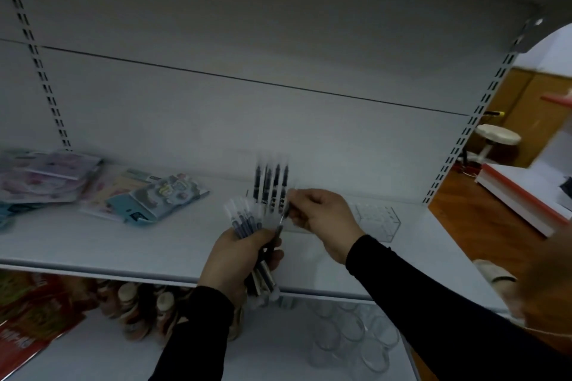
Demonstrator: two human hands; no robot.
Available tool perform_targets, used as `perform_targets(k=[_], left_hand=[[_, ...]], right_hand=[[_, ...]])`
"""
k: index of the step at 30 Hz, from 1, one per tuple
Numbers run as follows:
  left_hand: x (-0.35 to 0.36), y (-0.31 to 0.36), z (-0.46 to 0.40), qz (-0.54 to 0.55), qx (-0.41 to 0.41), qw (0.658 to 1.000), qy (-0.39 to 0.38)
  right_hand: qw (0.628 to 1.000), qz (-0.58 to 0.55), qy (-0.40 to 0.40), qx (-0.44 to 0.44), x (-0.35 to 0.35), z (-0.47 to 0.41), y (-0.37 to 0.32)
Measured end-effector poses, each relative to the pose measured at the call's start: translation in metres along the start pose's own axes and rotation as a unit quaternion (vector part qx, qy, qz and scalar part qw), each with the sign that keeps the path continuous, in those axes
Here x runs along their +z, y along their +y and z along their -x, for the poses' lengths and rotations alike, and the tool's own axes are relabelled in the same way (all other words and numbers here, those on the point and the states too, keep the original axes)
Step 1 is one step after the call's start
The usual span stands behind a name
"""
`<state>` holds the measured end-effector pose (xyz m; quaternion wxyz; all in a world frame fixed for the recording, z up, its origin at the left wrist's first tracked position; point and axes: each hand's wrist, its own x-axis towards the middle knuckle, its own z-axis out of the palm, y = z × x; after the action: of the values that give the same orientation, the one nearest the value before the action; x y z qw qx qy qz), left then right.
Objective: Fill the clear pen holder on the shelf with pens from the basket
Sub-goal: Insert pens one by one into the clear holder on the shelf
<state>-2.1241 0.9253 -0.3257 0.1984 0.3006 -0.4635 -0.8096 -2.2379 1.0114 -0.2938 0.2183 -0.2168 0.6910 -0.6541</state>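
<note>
My left hand grips a bundle of several pens with clear caps, held above the front of the white shelf. My right hand pinches one pen at the top of that bundle. Just behind my hands, several dark pens stand upright in a clear pen holder on the shelf. A second clear holder sits to the right of my right hand, and it looks empty. The basket is out of view.
Packets of stationery and flat packs lie on the shelf's left side. Below it are bottles, red packets and clear glass cups. A stool and a white-and-red counter stand to the right.
</note>
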Motion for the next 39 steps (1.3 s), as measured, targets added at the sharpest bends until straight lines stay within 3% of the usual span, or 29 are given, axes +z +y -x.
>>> perform_targets(k=[5, 10, 15, 24, 39], left_hand=[[-0.005, 0.001, -0.005, 0.016, -0.007, 0.999, 0.036], [-0.009, 0.002, -0.009, 0.039, 0.005, 0.998, 0.058], [-0.013, 0.004, -0.013, 0.036, 0.014, 0.997, 0.062], [-0.015, 0.007, -0.012, 0.037, 0.012, 0.998, 0.058], [-0.016, 0.007, -0.013, 0.041, -0.012, 0.997, 0.058]], right_hand=[[0.993, -0.075, 0.079, -0.036, -0.009, -0.019, -0.016], [0.980, 0.018, 0.132, -0.145, -0.007, -0.036, -0.023], [0.970, 0.061, 0.137, -0.193, 0.005, -0.047, -0.027], [0.961, 0.159, 0.122, -0.190, 0.012, -0.055, -0.013], [0.961, 0.208, 0.092, -0.160, 0.018, -0.049, 0.005]])
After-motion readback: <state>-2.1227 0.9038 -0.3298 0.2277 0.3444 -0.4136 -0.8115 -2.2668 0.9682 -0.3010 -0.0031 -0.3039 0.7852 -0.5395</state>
